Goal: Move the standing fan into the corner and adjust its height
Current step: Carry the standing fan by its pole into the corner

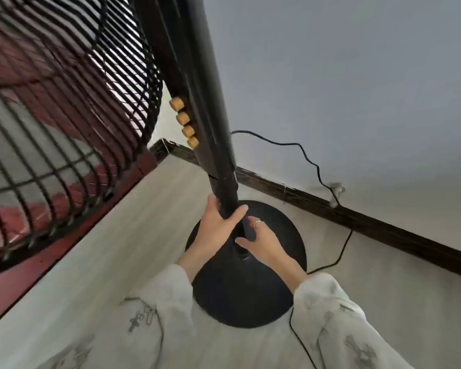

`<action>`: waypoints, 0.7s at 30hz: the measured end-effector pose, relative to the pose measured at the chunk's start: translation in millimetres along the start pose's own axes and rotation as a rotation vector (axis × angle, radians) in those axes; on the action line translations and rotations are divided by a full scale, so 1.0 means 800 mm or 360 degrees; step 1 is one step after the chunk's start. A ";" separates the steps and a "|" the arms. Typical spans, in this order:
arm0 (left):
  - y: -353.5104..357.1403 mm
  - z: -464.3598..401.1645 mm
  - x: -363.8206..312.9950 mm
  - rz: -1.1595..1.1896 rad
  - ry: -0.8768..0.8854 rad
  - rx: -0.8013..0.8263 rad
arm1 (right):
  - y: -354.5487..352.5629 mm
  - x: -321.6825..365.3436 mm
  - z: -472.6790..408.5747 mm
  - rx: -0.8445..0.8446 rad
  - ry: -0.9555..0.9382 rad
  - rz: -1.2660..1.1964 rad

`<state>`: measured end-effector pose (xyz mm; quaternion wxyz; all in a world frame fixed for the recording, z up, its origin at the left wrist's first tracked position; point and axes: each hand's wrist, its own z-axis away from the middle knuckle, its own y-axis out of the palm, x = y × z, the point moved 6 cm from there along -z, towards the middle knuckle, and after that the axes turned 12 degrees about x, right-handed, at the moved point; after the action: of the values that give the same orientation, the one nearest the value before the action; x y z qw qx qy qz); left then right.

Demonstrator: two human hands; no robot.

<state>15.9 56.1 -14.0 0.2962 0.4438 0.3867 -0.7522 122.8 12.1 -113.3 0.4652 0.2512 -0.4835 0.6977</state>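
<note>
A person's left hand (215, 225) wraps around the lower part of a black standing fan's pole (218, 145), thumb crossing the front of the tube and fingers curled behind it. Just below, the right hand (261, 241) closes on the narrower lower section of the pole (246, 230), where it meets the base; a thin ring (258, 222) shows on one finger. The two hands sit one above the other, close together on the pole, both in pale patterned sleeves (330, 310).

The pole rises from between the hands toward the camera, carrying a row of four tan control buttons (183, 121) on its left side. Directly beneath the hands lies the fan's round black base (240, 296), resting on light wood-grain flooring (123, 235). The black wire grille (64, 102) of the fan head fills the upper left of the view, with a red surface (16, 283) visible through and below it.

The base stands near a dark skirting board (357, 217) running along a pale grey wall (357, 75). A black power cord (298, 150) trails from the pole across the wall to a plug at a wall socket (336, 191), and more cord loops along the floor beside the base.
</note>
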 end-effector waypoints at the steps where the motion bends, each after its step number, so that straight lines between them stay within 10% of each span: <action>1: 0.003 -0.008 0.000 0.0054 0.0029 -0.0004 | 0.008 0.000 -0.013 0.0031 -0.0051 -0.0085; 21: -0.047 0.028 -0.077 -0.0024 0.0101 0.0230 | 0.034 0.079 0.023 -0.0254 -0.0187 -0.0704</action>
<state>2.6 63.2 59.8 0.2453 0.4848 0.3438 -0.7659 68.7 18.2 -67.5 0.5960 0.3536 -0.4965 0.5227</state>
